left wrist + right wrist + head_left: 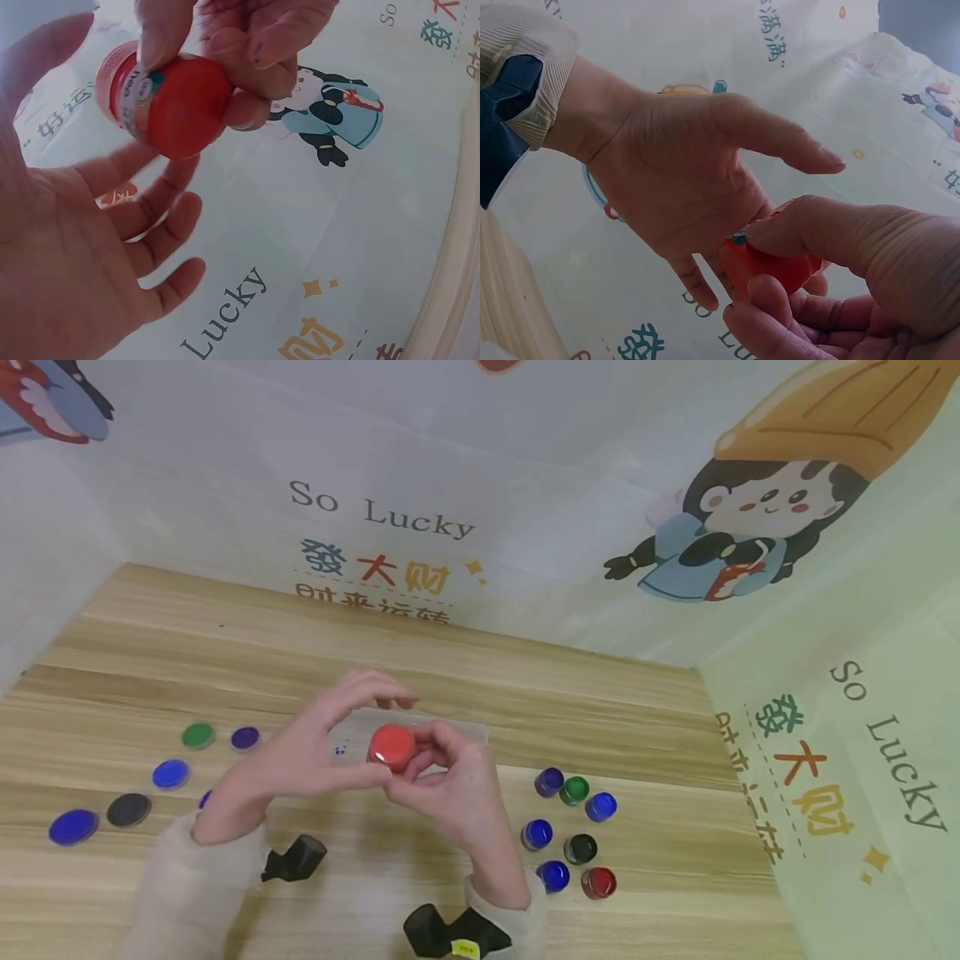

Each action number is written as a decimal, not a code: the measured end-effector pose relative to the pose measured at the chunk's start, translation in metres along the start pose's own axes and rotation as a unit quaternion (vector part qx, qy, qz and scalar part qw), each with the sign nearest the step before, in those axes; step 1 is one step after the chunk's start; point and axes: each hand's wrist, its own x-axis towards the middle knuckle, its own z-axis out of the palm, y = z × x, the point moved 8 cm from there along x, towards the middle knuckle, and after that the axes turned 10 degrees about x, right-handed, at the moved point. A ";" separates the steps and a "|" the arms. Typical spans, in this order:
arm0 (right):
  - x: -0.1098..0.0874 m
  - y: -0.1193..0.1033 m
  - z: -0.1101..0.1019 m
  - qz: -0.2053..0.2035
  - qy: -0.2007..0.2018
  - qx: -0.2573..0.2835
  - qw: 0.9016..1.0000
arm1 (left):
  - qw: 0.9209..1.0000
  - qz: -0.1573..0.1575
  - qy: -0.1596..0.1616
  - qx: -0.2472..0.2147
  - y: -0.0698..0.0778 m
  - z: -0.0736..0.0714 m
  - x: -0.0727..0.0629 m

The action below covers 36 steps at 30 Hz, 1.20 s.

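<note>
A small red paint jar (392, 746) with a white label is held up over the middle of the table, its red lid toward the head camera. My right hand (457, 777) pinches it between thumb and fingers, as the right wrist view also shows. Around the jar's other side is my left hand (315, 743), its fingers spread and the thumb reaching close to the jar. In the left wrist view, the fingers of the left hand (82, 247) stay apart from the jar (187, 109). Whether the left thumb touches the jar, I cannot tell.
Several small paint jars (581, 849) in blue, purple, green, black and red stand to the right. Flat round lids (129, 810) lie at the left. Behind the hands is a pale translucent sheet or tray (471, 732) with blue spots. Printed cloth walls (525, 543) enclose the wooden table (420, 877).
</note>
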 end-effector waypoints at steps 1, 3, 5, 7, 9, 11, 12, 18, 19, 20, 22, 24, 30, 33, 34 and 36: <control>0.000 -0.001 0.000 -0.006 0.000 -0.002 1.000 | 1.000 0.007 -0.001 -0.006 0.001 0.000 0.000; 0.000 -0.001 0.000 -0.013 0.000 -0.008 1.000 | 1.000 0.017 0.001 -0.015 0.002 -0.002 0.000; 0.000 0.000 0.000 -0.014 -0.001 -0.010 1.000 | 1.000 0.012 0.010 -0.016 0.001 -0.003 0.000; 0.000 0.002 0.000 -0.010 -0.001 -0.009 1.000 | 1.000 -0.003 0.022 -0.006 -0.001 -0.005 0.000; 0.001 0.003 0.000 -0.006 0.000 -0.007 1.000 | 0.999 -0.019 0.034 0.001 -0.002 -0.005 0.000; 0.001 0.003 0.001 -0.005 0.002 -0.007 1.000 | 0.998 -0.033 0.046 0.003 -0.003 -0.006 0.000; 0.001 0.003 0.001 -0.005 0.003 -0.009 1.000 | 0.998 -0.039 0.053 0.002 -0.003 -0.006 -0.001; 0.002 0.007 0.001 -0.004 0.012 -0.012 1.000 | 0.993 -0.076 0.090 0.002 -0.008 -0.013 -0.003; 0.001 0.009 0.000 -0.001 0.016 -0.013 1.000 | 0.992 -0.082 0.094 0.005 -0.010 -0.015 -0.004; 0.001 0.010 0.000 0.002 0.021 -0.015 1.000 | 0.992 -0.086 0.095 0.010 -0.011 -0.017 -0.005; 0.000 0.013 -0.003 0.006 0.033 -0.021 0.999 | 0.990 -0.096 0.100 0.028 -0.015 -0.021 -0.009; -0.002 0.017 -0.007 0.015 0.047 -0.026 0.998 | 0.988 -0.102 0.104 0.046 -0.018 -0.026 -0.014; -0.011 0.026 -0.020 0.035 0.086 -0.038 0.995 | 0.977 -0.147 0.125 0.095 -0.036 -0.043 -0.031; -0.016 0.033 -0.027 0.048 0.097 -0.042 0.993 | 0.968 -0.173 0.134 0.127 -0.049 -0.052 -0.041; -0.017 0.035 -0.029 0.054 0.098 -0.043 0.993 | 0.965 -0.178 0.136 0.137 -0.053 -0.054 -0.044; -0.021 0.040 -0.033 0.062 0.102 -0.051 0.992 | 0.961 -0.187 0.136 0.152 -0.061 -0.058 -0.049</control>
